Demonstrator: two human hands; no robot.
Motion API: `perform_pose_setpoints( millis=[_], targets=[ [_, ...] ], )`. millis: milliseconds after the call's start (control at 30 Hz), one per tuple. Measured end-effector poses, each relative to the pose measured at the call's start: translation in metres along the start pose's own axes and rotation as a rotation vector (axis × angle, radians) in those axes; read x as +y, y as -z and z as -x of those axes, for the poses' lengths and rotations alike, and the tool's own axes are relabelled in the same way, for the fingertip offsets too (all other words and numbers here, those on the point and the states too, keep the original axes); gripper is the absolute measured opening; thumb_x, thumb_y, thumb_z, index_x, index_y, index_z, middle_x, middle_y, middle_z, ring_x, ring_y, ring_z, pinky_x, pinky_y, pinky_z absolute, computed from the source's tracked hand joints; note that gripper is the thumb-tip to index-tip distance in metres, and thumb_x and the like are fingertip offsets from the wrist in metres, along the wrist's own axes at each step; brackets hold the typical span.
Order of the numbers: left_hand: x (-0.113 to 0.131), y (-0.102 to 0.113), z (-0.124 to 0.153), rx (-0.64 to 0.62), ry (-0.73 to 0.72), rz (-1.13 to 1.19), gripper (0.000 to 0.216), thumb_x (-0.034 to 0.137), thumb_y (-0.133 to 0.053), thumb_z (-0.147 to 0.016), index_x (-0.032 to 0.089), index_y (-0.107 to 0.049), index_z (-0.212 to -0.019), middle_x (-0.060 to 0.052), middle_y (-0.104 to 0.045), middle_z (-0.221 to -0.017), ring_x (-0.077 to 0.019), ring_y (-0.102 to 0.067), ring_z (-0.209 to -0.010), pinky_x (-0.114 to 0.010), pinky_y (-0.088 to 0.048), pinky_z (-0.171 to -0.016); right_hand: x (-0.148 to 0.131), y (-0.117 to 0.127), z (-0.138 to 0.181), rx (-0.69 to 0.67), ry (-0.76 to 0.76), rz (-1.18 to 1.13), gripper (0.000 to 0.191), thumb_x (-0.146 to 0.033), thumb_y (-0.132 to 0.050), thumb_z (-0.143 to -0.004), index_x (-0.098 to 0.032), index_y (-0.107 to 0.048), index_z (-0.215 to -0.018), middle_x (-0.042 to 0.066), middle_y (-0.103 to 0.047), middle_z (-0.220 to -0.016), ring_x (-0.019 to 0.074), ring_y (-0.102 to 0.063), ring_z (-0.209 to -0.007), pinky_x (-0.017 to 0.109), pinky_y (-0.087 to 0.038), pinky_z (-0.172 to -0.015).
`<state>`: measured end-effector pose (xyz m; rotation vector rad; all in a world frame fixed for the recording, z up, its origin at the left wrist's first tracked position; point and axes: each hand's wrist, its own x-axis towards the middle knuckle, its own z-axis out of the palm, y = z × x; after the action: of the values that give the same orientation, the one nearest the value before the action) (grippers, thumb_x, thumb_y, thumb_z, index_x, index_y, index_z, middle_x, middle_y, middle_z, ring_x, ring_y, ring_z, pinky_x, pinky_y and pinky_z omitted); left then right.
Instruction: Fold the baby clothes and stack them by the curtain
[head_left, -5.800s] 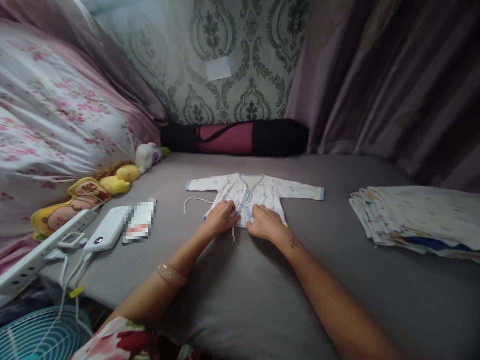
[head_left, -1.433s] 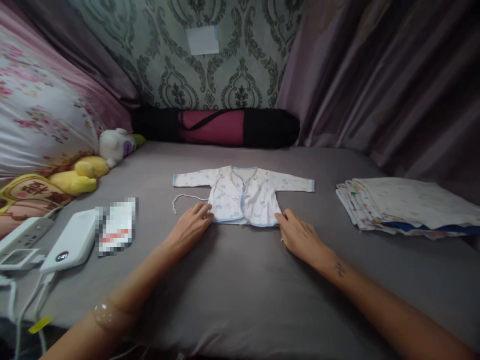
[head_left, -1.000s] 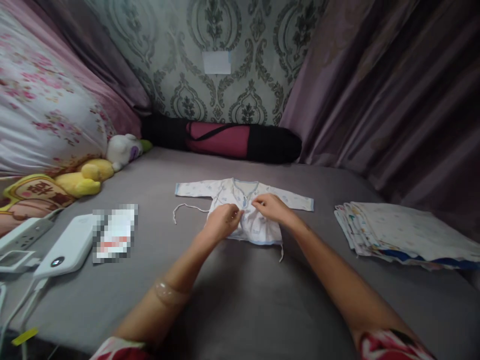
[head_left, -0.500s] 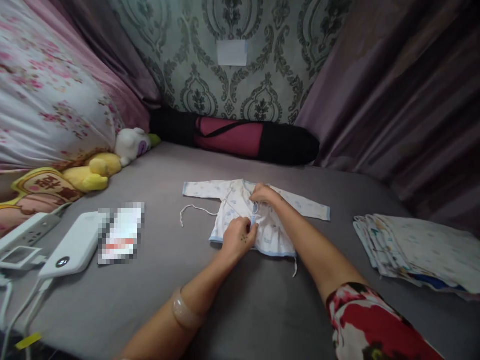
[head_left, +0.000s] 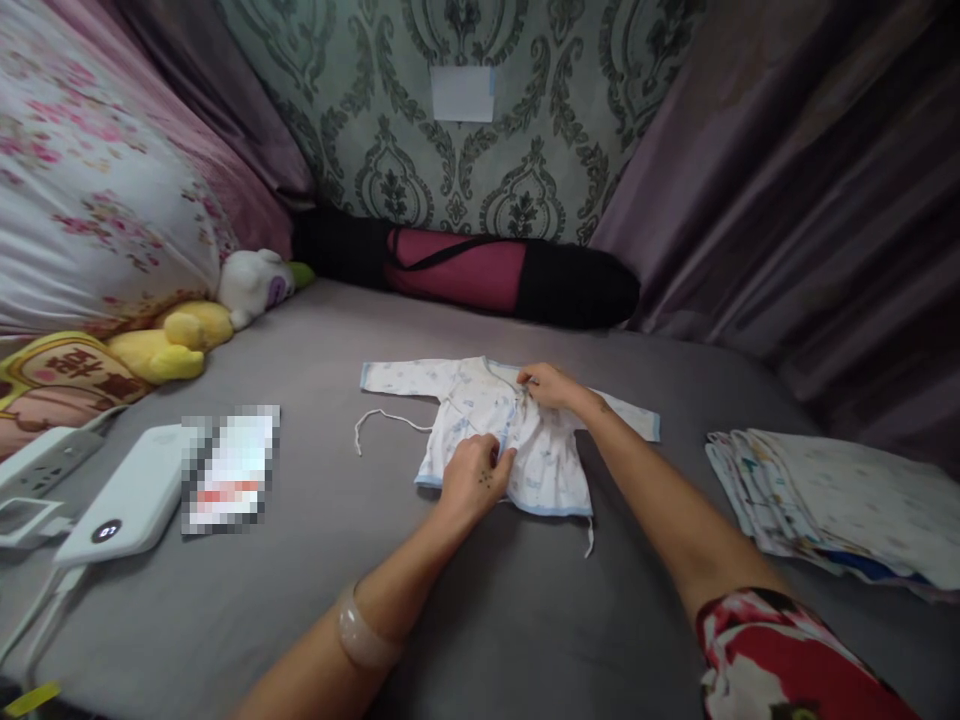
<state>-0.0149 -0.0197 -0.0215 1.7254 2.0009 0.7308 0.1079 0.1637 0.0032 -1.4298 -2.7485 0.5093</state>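
Observation:
A small white baby shirt (head_left: 555, 480) with blue edging and faint blue prints lies spread on the grey bed sheet, sleeves out to both sides. One white tie string trails from its left side, another hangs below the right hem. My left hand (head_left: 476, 475) is closed at the lower front of the shirt, its thumb and fingers pinching the blue-edged front flap. My right hand (head_left: 551, 385) pinches the shirt's cloth at the upper right of the chest, near the neckline. The fingertips of both hands partly hide the cloth they grip.
Folded baby clothes (head_left: 840, 500) are stacked at the right. On the left lie a power bank (head_left: 135, 490), a power strip (head_left: 45, 465), a blurred-out flat item (head_left: 232, 468) and plush toys (head_left: 180, 340). A long black and maroon bag (head_left: 457, 265) rests along the wall.
My right hand has moved a little right and away from the shirt's middle, uncovering more of its front. My left hand has stayed at the lower front. The view has shifted slightly.

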Motion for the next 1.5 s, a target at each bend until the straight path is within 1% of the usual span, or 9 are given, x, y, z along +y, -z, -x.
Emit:
perform_pose_setpoints(
  millis=[100,233,467,667,867,967,1067,1267,1500],
  targets=[
    [0.001,0.0,0.002,-0.004,-0.003,0.027,0.021,0.031,-0.049,-0.089,0.019,-0.058,-0.074,-0.002,-0.059,-0.071,-0.0167,-0.054,-0.072,-0.026,-0.034,-0.062,0.012,-0.004,0.004,-0.005,0.17,0.03,0.035,-0.008,-0.053,-0.077,-0.019,-0.067,-0.106,0.008,-0.065,-0.113,0.0179,-0.058,-0.103,0.024,-0.041,-0.089],
    [0.003,0.0,0.007,0.065,-0.075,0.001,0.021,0.029,-0.048,-0.09,0.019,-0.06,-0.077,-0.004,-0.06,-0.078,-0.0185,-0.055,-0.081,-0.028,-0.039,-0.071,0.018,-0.004,0.008,0.028,0.198,0.057,0.028,-0.011,-0.055,-0.075,-0.018,-0.069,-0.098,0.008,-0.065,-0.106,0.0183,-0.059,-0.097,0.025,-0.042,-0.086],
    [-0.002,-0.001,0.006,0.241,-0.076,-0.122,0.023,0.029,-0.051,-0.087,0.017,-0.065,-0.074,-0.011,-0.057,-0.095,-0.0237,-0.05,-0.093,-0.037,-0.042,-0.086,0.003,0.005,0.005,0.112,-0.009,-0.138,0.029,-0.013,-0.05,-0.076,-0.016,-0.071,-0.096,0.004,-0.07,-0.086,0.0156,-0.061,-0.077,0.021,-0.042,-0.068],
    [-0.006,0.0,0.005,0.194,-0.044,-0.254,0.025,0.026,-0.048,-0.088,0.017,-0.065,-0.073,-0.012,-0.057,-0.094,-0.0257,-0.05,-0.092,-0.04,-0.043,-0.085,-0.026,-0.016,0.009,0.243,-0.245,-0.04,0.026,-0.017,-0.048,-0.082,-0.021,-0.068,-0.098,0.009,-0.066,-0.106,0.0236,-0.061,-0.099,0.028,-0.044,-0.079],
    [-0.007,0.003,0.006,0.116,-0.074,-0.38,0.02,0.027,-0.047,-0.088,0.014,-0.063,-0.086,-0.014,-0.056,-0.095,-0.0287,-0.05,-0.093,-0.041,-0.043,-0.083,-0.044,-0.05,0.018,0.503,-0.348,0.02,0.03,-0.023,-0.042,-0.093,-0.012,-0.05,-0.119,0.019,-0.047,-0.123,0.0249,-0.058,-0.1,0.034,-0.046,-0.082],
    [-0.005,0.005,0.007,0.092,-0.124,-0.385,0.029,0.018,-0.045,-0.086,0.014,-0.057,-0.113,-0.014,-0.056,-0.105,-0.0275,-0.052,-0.097,-0.04,-0.043,-0.083,-0.034,-0.054,0.021,0.452,-0.251,-0.004,0.026,-0.023,-0.04,-0.095,-0.01,-0.055,-0.112,0.018,-0.051,-0.117,0.025,-0.055,-0.104,0.035,-0.044,-0.089],
    [-0.003,0.006,0.008,0.045,-0.258,-0.399,0.053,0.005,-0.041,-0.084,0.022,-0.045,-0.133,-0.013,-0.047,-0.135,-0.03,-0.045,-0.12,-0.045,-0.038,-0.095,-0.011,-0.048,0.027,0.305,0.001,-0.072,0.027,-0.019,-0.037,-0.095,-0.011,-0.06,-0.107,0.015,-0.057,-0.115,0.022,-0.051,-0.113,0.034,-0.038,-0.099],
    [-0.007,0.011,0.006,-0.194,-0.357,-0.384,0.058,0.002,-0.042,-0.082,0.022,-0.045,-0.136,-0.009,-0.046,-0.144,-0.0298,-0.032,-0.137,-0.047,-0.031,-0.107,0.016,-0.049,0.051,0.113,0.214,-0.066,0.049,-0.033,-0.029,-0.097,-0.013,-0.043,-0.14,0.012,-0.038,-0.149,0.0214,-0.029,-0.139,0.039,-0.022,-0.114],
    [-0.023,0.009,-0.002,-0.157,-0.329,-0.294,0.045,0.013,-0.04,-0.089,0.02,-0.047,-0.133,-0.009,-0.047,-0.144,-0.0278,-0.037,-0.134,-0.045,-0.035,-0.105,0.006,-0.058,0.074,0.137,0.275,0.092,0.061,-0.042,-0.028,-0.097,-0.013,-0.024,-0.15,0.012,-0.021,-0.156,0.0223,-0.013,-0.145,0.045,-0.009,-0.117]
  ],
)
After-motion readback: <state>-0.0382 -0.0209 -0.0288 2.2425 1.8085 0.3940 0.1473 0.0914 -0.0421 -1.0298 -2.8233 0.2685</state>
